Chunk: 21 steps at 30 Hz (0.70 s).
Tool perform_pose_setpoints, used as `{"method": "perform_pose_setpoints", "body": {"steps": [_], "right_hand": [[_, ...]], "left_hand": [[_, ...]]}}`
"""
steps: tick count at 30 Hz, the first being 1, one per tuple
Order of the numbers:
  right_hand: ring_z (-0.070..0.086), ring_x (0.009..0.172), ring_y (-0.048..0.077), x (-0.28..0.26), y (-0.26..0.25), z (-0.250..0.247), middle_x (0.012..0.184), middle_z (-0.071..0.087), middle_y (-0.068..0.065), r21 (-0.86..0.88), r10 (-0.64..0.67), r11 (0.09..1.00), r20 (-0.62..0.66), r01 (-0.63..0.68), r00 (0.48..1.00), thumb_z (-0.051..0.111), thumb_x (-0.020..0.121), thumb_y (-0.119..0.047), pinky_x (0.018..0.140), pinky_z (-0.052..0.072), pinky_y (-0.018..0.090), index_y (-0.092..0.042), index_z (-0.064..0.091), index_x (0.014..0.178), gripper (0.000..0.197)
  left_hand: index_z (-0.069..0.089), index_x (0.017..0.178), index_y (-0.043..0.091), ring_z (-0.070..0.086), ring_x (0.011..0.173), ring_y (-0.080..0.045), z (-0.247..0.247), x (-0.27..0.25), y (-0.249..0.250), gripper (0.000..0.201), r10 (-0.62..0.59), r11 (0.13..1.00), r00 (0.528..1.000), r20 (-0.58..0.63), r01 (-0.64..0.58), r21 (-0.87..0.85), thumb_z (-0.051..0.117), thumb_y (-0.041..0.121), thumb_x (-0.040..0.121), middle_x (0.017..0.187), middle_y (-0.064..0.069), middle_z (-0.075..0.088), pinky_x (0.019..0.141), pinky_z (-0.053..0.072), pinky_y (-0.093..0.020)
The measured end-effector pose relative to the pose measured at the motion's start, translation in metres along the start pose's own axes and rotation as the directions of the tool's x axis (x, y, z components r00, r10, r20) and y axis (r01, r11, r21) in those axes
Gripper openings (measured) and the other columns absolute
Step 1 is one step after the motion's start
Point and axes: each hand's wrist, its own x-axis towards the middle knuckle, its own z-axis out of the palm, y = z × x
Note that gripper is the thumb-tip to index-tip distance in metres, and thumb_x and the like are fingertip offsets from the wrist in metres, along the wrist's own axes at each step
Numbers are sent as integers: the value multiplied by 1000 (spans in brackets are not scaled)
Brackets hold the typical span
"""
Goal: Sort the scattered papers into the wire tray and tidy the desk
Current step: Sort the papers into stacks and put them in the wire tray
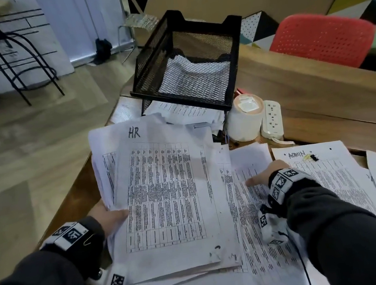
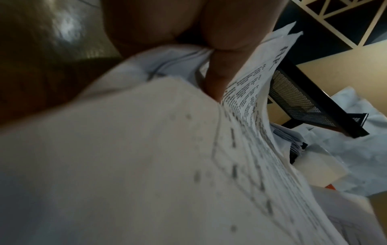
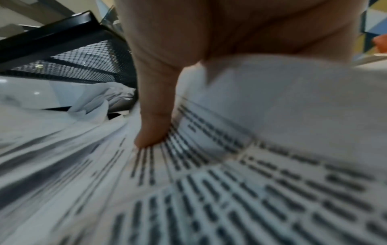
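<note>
Both hands busy: left hand grips HR stack; right hand (fingers flat) presses papers.

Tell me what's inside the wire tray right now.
In the head view, the wire tray holds white paper on its bottom, seen through the mesh. How many sheets, and any label on them, cannot be told. More papers lie under the tray.

light: dim, even | wrist views: blurred; head edges: warped
</note>
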Motion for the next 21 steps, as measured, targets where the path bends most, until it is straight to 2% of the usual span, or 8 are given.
{"method": "perform_pose_setpoints", "body": {"steps": [3,6,8,11,13,15,17,21], "right_hand": [[55,87,28,-5,10,-5,94,56,10,55,-9,998,59,5,998,86,60,-31,86,49,35,-1,54,114,69],[58,92,28,-14,21,-7,101,61,11,97,-38,995,126,26,991,83,65,-20,90,50,37,-1,57,113,58],[60,97,30,-23,30,-10,107,65,15,149,-67,987,93,53,993,78,71,-18,88,50,37,-1,61,107,43],[60,70,22,-36,47,-20,94,67,17,419,-118,893,-141,167,983,69,80,-14,60,48,23,-5,62,82,12],[54,61,16,-42,59,-27,81,65,9,601,-103,775,-184,195,977,70,82,-14,44,43,15,-6,62,88,13],[59,66,19,-43,65,-27,77,64,7,574,-141,804,-70,155,988,77,75,-20,50,47,19,-4,64,91,27],[63,77,26,-40,68,-20,85,67,12,436,-104,897,60,67,993,82,66,-16,71,52,31,0,65,96,37],[55,77,26,-44,65,-19,84,59,13,379,-94,916,-115,132,989,68,81,-12,70,44,29,-1,61,96,20]], "left_hand": [[50,123,-5,54,83,-27,-1,-2,-1,41,0,996,998,62,5,-90,59,-5,83,111,-21,61,73,46,-36],[48,124,-6,53,92,-30,-1,-4,-1,42,-2,989,996,84,14,-146,55,-11,83,114,-22,59,84,44,-42],[47,125,-7,53,95,-31,-1,1,-3,45,1,988,996,89,12,-154,56,-14,82,122,-27,57,90,43,-46],[47,126,-9,51,92,-28,-1,5,-4,46,27,991,996,83,-16,-132,57,-14,81,124,-28,55,81,44,-39],[48,124,-10,51,90,-27,-2,6,-5,45,27,992,996,85,-16,-128,59,-12,80,120,-27,57,72,42,-34],[51,121,-11,55,91,-30,-3,8,-6,43,20,991,996,92,-8,-136,60,-13,79,115,-24,60,75,45,-38],[52,119,-11,58,97,-36,-4,10,-9,43,15,990,996,89,-2,-142,61,-15,77,117,-25,60,87,47,-45],[52,119,-10,57,102,-37,-4,11,-10,43,27,991,996,86,-15,-136,61,-15,77,110,-20,60,91,44,-44]]}}
